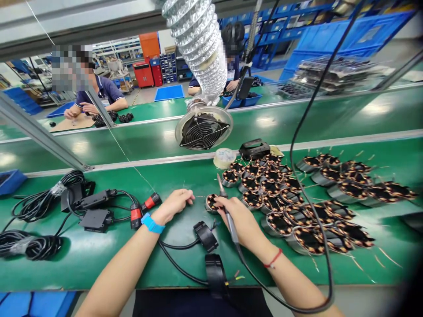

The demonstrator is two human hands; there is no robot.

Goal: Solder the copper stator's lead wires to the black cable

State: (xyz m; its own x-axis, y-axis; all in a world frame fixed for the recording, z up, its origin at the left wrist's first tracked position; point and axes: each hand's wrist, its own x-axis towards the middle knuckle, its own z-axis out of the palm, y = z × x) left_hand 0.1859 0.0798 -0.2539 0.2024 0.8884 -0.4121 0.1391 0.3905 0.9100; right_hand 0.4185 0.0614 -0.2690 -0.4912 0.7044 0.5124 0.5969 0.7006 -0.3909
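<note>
My right hand point(239, 218) is closed around a soldering iron point(231, 226), its tip pointing up and away from me. The fingers of that hand also touch a small motor stator point(211, 202) with copper windings. To the left, my left hand point(176, 204) is pinched closed on a thin solder wire point(132, 166) that slants down from overhead; the end at the fingertips is hard to make out. Below and between the hands lie two black ring-shaped housings, one point(205, 235) behind the other point(214, 275), with cables and coloured wire ends.
Many stators point(274, 193) with loose wire ends crowd the bench's right side. Cables with black boxes point(95, 219) and red-black connectors point(151, 201) lie left. A fume-extraction fan point(204, 131) hangs ahead. The iron's cord point(299, 127) loops across the right. Two people work opposite.
</note>
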